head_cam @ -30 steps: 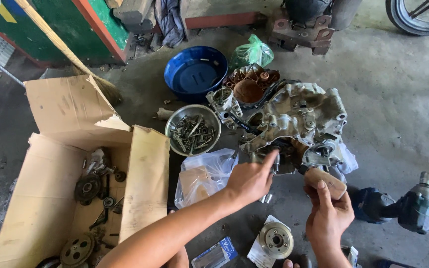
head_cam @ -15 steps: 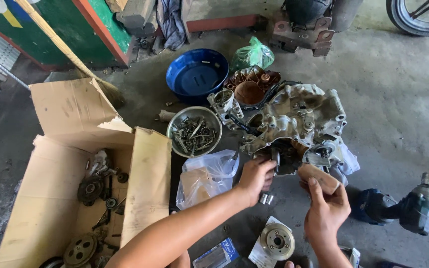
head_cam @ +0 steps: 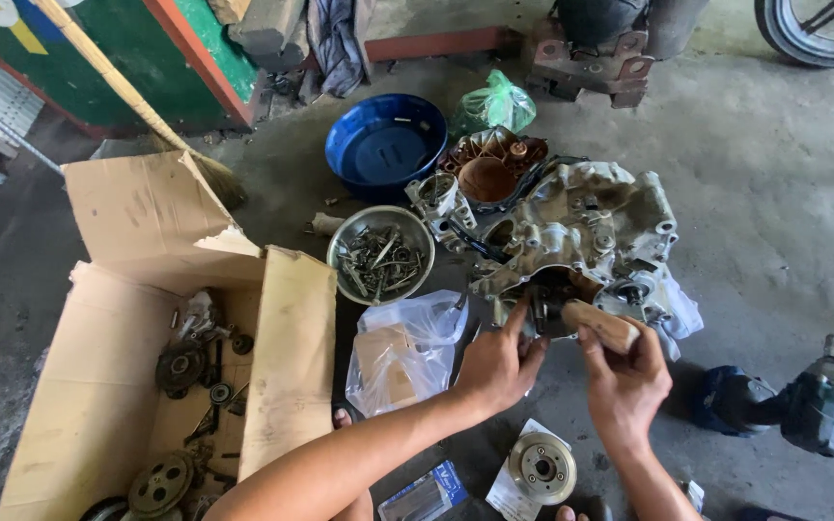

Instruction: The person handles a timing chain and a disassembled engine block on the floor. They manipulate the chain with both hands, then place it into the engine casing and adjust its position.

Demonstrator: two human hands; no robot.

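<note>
1. Head view, hands: left hand (head_cam: 497,365) reaches up to the dark round opening at the near side of the engine case (head_cam: 581,232); index finger stretched out and touching a small metal part at that opening, other fingers curled loosely. Can't tell if it pinches anything.
2. Right hand (head_cam: 625,378) is closed around a short wooden block (head_cam: 600,325), held just beside the same opening, thumb on top.
3. Engine case sits on the concrete floor (head_cam: 784,174), about mid-floor, grey cast metal, w/ a white rag or plastic bag tucked under its right side.
4. Around it: metal bowl (head_cam: 381,256) full of bolts & small parts just left of the case; blue basin (head_cam: 385,147) behind the bowl; rusty brown cover (head_cam: 490,169) and green plastic bag (head_cam: 496,104) toward the far edge of the floor.
5. Near the forearms: clear plastic bag (head_cam: 403,349) w/ a cardboard packet inside, lying just left of the left hand, close to the arm's path.
6. Near edge: round pulley-like disc (head_cam: 542,467) on white paper, between the two forearms; small blue packet (head_cam: 427,494) beside it.
7. Left side: open cardboard box (head_cam: 118,367) holding gears & sprockets.
8. Right side: power tool (head_cam: 803,403) lying on the floor, well apart from the hands.
</note>
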